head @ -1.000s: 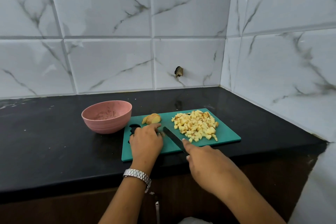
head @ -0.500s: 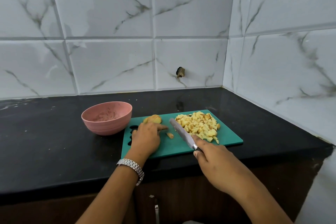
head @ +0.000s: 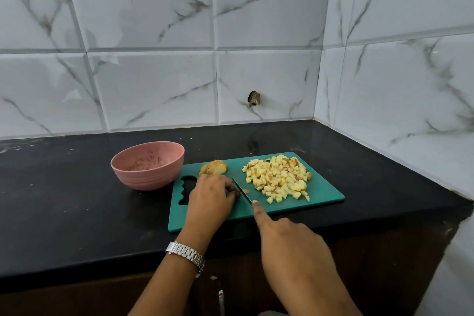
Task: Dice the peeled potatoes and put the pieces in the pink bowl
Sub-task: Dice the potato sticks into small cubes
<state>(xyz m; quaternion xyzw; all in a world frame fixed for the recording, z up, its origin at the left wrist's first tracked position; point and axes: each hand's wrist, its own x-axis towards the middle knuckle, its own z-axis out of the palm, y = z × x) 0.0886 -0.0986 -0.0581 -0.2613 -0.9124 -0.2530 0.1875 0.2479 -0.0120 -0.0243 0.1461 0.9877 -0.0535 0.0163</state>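
Both hands are down on the teal cutting board (head: 323, 194). The left hand (head: 210, 196) is knuckles-up with its fingers curled down right against the blade. I honestly can't tell if it's pinning a piece under there, since the fingertips hide it. There's a silver watch (head: 186, 255) on that wrist. The right hand (head: 291, 246) is wrapped around the knife (head: 242, 191), index finger stretched out along the spine and the handle buried in the palm, with the blade angled away toward the back of the board.

Count-wise: one knife, one board, one pink bowl (head: 143, 182), one uncut potato chunk (head: 213, 167) at the board's back edge, one heap of diced potato (head: 278, 178) on the right half, plus one small bit (head: 246, 190) lying just beside the blade. The bowl sits on the black counter (head: 64, 200) just left of the board, with brownish smears inside it. All the dice are on the board.
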